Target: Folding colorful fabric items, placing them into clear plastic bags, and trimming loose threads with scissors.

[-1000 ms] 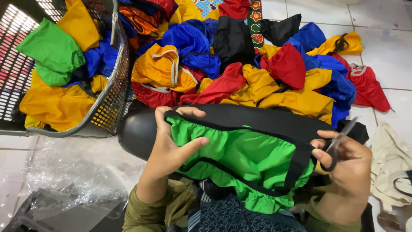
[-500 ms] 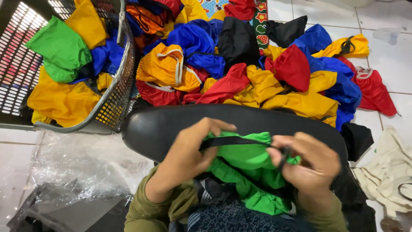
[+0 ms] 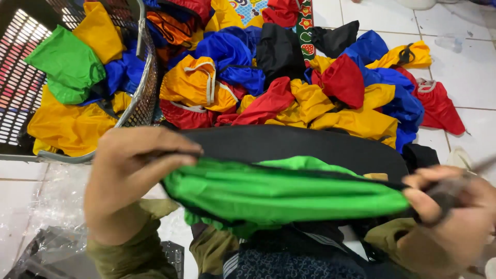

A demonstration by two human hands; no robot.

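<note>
- Since half a second ago my two hands have drawn apart, and the green cloth piece [image 3: 289,194] that sat bunched between them now runs as a long taut band across the lower middle of the frame.
- I see my left hand [image 3: 132,178] at the lower left, fingers closed in a pinch on the left end of the green cloth piece along its dark trim.
- I see my right hand [image 3: 449,217] at the lower right edge, blurred, fingers closed around the right end of the same cloth; a thin dark tool seems to stick out of that fist, but I cannot tell what it is.
- Just behind the stretched cloth, a black rounded surface [image 3: 289,147] spans the centre of the frame.
- Beyond it, a heap of cloth pieces [image 3: 310,77] in yellow, red, blue, black and orange fills the upper middle and right, lying on the white tiled floor [image 3: 465,57].
- At the upper left, a wire basket [image 3: 147,77] holds more pieces, green, yellow and blue, and stands just beside the heap.
- Clear plastic sheeting [image 3: 57,201] lies at the lower left, below the basket.
</note>
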